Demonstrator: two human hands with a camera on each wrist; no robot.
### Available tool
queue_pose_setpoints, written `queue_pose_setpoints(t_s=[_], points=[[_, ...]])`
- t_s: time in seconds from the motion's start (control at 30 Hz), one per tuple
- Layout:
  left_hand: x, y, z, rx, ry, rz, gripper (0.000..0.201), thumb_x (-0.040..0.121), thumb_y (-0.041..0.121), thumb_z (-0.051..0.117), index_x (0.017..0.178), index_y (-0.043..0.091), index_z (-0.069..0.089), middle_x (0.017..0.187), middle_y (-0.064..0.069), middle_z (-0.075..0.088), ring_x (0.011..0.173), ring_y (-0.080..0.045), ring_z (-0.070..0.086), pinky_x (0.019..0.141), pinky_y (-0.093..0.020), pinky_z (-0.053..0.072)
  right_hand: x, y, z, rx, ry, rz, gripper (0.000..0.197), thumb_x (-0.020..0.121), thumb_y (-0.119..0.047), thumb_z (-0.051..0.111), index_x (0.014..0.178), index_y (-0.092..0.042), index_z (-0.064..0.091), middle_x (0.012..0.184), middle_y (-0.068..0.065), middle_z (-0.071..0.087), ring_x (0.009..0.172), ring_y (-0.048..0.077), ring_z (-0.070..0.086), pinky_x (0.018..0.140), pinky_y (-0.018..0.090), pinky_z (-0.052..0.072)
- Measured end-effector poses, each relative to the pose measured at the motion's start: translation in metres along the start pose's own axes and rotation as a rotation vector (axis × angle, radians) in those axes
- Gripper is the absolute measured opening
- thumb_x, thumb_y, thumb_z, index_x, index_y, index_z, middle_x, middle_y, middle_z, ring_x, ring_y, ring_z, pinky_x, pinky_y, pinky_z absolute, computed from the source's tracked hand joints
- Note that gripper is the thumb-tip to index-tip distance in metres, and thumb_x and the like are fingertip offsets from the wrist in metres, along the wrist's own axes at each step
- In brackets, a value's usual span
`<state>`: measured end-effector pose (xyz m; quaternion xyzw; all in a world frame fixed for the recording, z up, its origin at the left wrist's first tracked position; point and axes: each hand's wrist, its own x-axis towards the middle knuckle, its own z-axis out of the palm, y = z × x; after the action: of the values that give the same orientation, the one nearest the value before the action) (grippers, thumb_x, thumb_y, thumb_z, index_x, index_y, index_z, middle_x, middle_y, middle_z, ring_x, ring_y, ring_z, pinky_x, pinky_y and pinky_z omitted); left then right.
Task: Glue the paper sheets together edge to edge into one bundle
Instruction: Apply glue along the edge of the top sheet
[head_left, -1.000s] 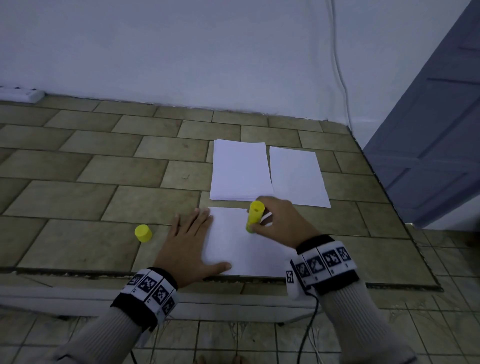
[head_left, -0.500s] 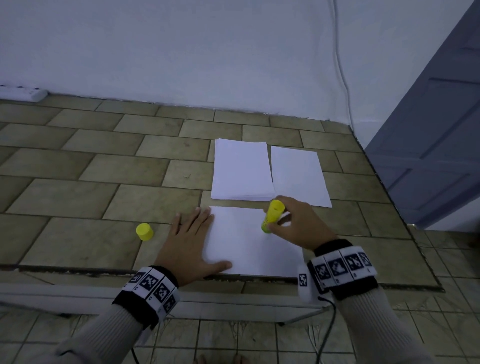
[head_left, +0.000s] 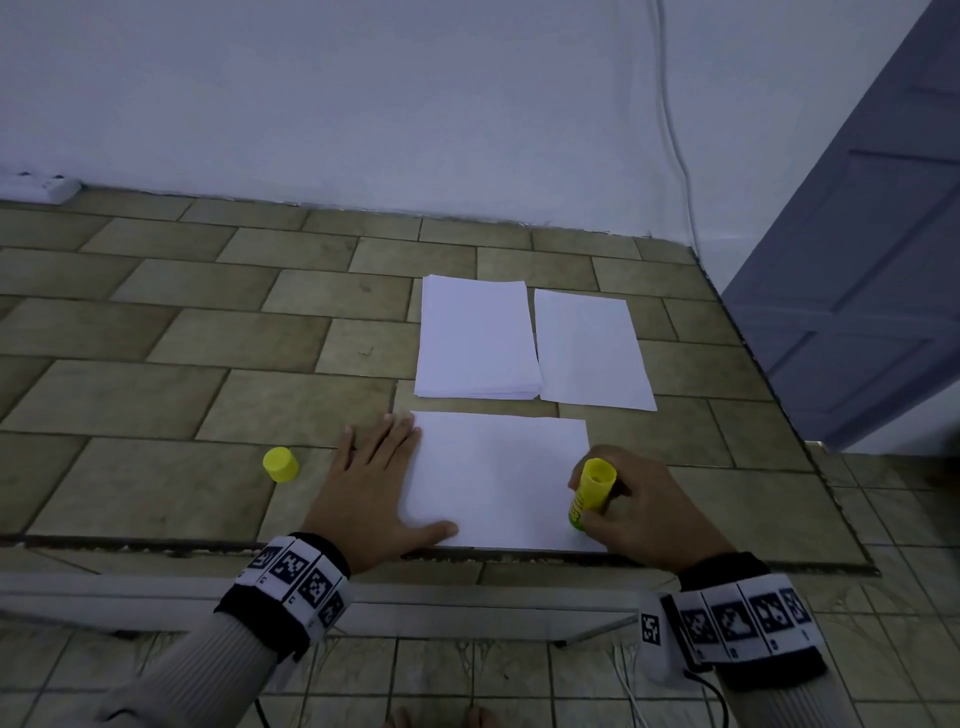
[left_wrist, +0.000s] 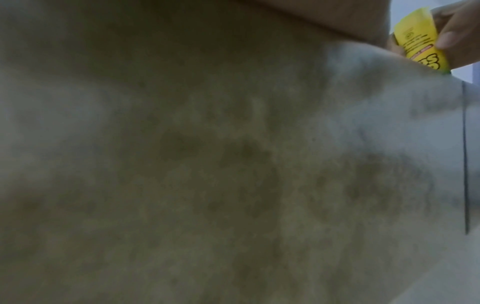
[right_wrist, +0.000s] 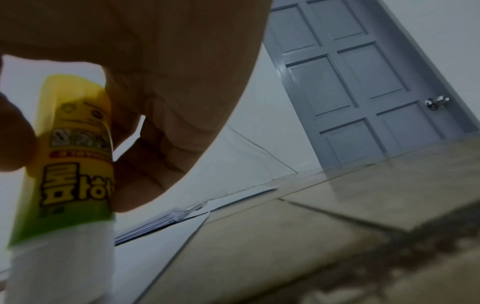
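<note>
As of now the right hand (head_left: 641, 512), gripping glue stick (head_left: 591, 493), has run from sheet (head_left: 493, 478) top edge to right edge, near corner; left hand (head_left: 371, 499) stays flat, pinning it. Edge approx. coated, next sheet due.

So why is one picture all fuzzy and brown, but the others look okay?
Left wrist view: the left hand lies flat on the table, so the camera sits too close and shows only brown blur, with the glue stick sharp in one corner. Head view: dim but clear. Right wrist view: the glue stick is slightly soft and the door leans from the wide lens.
</note>
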<state>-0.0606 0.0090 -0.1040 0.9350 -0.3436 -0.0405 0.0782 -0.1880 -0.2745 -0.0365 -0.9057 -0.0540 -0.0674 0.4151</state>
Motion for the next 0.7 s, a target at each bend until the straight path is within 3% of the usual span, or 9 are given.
queue_pose_setpoints(t_s=[0.1,0.23,0.27,0.4,0.47,0.57,0.7], points=[[0.000,0.000,-0.001,0.004,-0.013,-0.003,0.128,0.060,0.100,0.009,0.155,0.013,0.012,0.163,0.002,0.000,0.150,-0.016,-0.004,0.120,-0.051,-0.003,0.008,0.001,-0.001,-0.021,0.010,0.029,0.012,0.072,-0.023,0.066,0.083,-0.023,0.062,0.084,-0.006,0.064,0.075,0.013,0.061,0.065,0.025,0.051],[0.000,0.000,0.000,-0.004,-0.002,0.004,0.128,0.062,0.100,0.011,0.155,0.012,0.014,0.163,0.001,0.001,0.149,-0.016,-0.003,0.120,-0.051,-0.003,0.033,0.014,-0.007,-0.119,0.028,0.063,0.029,0.070,-0.005,0.073,0.079,-0.029,0.058,0.083,-0.007,0.064,0.079,0.004,0.059,0.065,0.010,0.045],[0.000,-0.001,0.001,-0.005,-0.001,0.005,0.128,0.062,0.100,0.011,0.155,0.012,0.014,0.163,0.001,0.001,0.149,-0.015,-0.003,0.120,-0.051,-0.003,0.039,0.017,-0.009,-0.139,0.039,0.074,0.026,0.071,-0.005,0.073,0.080,-0.025,0.059,0.084,-0.005,0.065,0.080,0.005,0.060,0.065,0.011,0.046],[0.000,-0.001,0.000,-0.004,0.002,0.007,0.127,0.062,0.100,0.011,0.155,0.013,0.016,0.163,0.000,0.003,0.149,-0.016,-0.002,0.120,-0.051,-0.003,0.062,0.029,-0.017,-0.186,0.084,0.128,0.016,0.075,-0.009,0.073,0.087,-0.010,0.062,0.087,0.005,0.065,0.079,0.018,0.061,0.073,0.037,0.054],[0.000,-0.001,0.001,-0.009,0.010,0.009,0.127,0.063,0.100,0.013,0.155,0.012,0.018,0.163,0.000,0.005,0.150,-0.017,0.001,0.120,-0.052,-0.002,0.071,0.031,-0.019,-0.184,0.097,0.129,0.018,0.075,-0.009,0.074,0.090,-0.009,0.064,0.091,0.005,0.065,0.081,0.017,0.061,0.074,0.037,0.055],[0.000,-0.001,0.002,-0.024,0.021,0.007,0.126,0.064,0.100,0.015,0.154,0.012,0.021,0.163,0.000,0.008,0.149,-0.016,0.003,0.120,-0.053,0.001,0.078,0.032,-0.019,-0.189,0.119,0.133,0.020,0.077,-0.008,0.073,0.094,-0.008,0.063,0.099,0.008,0.064,0.083,0.015,0.060,0.071,0.028,0.056],[0.000,-0.001,0.001,-0.015,0.002,0.000,0.128,0.061,0.100,0.012,0.155,0.013,0.015,0.163,0.001,0.001,0.149,-0.013,-0.004,0.120,-0.050,-0.004,0.076,0.028,-0.019,-0.187,0.146,0.200,0.034,0.079,-0.010,0.074,0.108,-0.010,0.058,0.096,0.003,0.061,0.082,0.017,0.061,0.069,0.022,0.053]])
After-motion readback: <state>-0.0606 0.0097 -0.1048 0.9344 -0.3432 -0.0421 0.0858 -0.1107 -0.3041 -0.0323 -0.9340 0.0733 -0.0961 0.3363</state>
